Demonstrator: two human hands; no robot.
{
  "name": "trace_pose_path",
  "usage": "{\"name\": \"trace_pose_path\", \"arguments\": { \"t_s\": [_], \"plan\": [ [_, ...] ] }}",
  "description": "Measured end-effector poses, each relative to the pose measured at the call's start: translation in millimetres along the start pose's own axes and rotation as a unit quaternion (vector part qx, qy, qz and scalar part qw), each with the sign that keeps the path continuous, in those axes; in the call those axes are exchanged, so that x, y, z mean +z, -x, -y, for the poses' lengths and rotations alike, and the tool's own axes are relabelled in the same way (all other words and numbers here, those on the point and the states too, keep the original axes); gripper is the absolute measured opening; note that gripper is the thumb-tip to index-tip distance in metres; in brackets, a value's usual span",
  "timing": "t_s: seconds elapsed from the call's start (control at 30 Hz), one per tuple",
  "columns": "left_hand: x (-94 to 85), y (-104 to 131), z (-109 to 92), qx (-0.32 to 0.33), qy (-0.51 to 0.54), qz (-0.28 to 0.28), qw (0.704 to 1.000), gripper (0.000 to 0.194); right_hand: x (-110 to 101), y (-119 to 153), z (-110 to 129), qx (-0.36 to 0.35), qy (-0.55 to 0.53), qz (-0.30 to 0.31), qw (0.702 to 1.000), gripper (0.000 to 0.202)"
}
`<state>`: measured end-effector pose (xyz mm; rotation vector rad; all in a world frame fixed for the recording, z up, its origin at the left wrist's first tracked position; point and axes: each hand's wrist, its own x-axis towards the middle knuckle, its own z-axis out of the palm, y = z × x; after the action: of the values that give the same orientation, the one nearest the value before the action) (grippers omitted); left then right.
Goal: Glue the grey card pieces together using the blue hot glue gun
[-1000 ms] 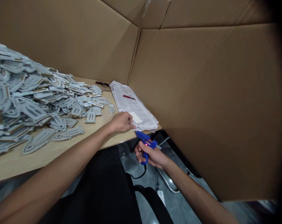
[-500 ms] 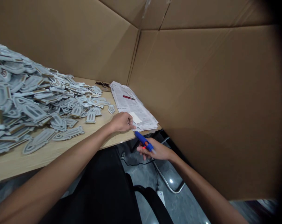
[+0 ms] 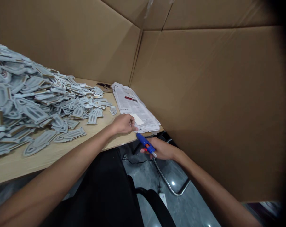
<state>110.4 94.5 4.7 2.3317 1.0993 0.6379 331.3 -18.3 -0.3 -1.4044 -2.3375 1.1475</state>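
My right hand [image 3: 160,148] is wrapped round a blue hot glue gun [image 3: 145,142], held just off the table's front edge. A clear glue stick [image 3: 154,154] pokes out of its back end, and a red glow shows by my fingers. The gun's nozzle points up and left, close to the fingertips of my left hand [image 3: 126,123]. That hand is closed in a pinch at the near edge of the newspaper [image 3: 143,108]; what it pinches is hidden or too small to make out. A small cream card [image 3: 138,119] lies on the newspaper just beyond its fingers.
A large heap of grey-white plastic pieces [image 3: 34,94] covers the left of the wooden table [image 3: 105,126]. On the newspaper lies a red pen-like object [image 3: 130,98]. Cardboard walls [image 3: 204,94] stand behind and to the right. A cable [image 3: 138,162] hangs below.
My right hand has shifted slightly on the glue gun, and its forearm has moved a little to the right. The left hand stays in place.
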Motion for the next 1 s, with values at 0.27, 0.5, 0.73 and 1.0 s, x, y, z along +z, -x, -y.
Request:
{"name": "trace_pose_path", "arguments": {
  "t_s": [0.27,0.5,0.73,1.0],
  "plan": [
    [-0.4,0.4,-0.1,0.003,0.000,0.005,1.000,0.024,-2.2,-0.4,0.6,-0.008,0.026,0.004,1.000,0.035],
    [-0.8,1.0,-1.4,0.002,-0.007,0.008,1.000,0.024,-4.1,-0.6,1.3,-0.031,0.059,0.001,0.998,0.034],
    [-0.8,1.8,-1.8,0.008,-0.029,0.004,1.000,0.024,-3.5,0.1,3.1,-0.019,0.048,0.000,0.999,0.035],
    [-0.3,1.3,-1.4,0.004,-0.024,0.004,1.000,0.023,-2.9,-0.4,2.6,-0.016,0.028,0.004,0.999,0.038]
  ]
}}
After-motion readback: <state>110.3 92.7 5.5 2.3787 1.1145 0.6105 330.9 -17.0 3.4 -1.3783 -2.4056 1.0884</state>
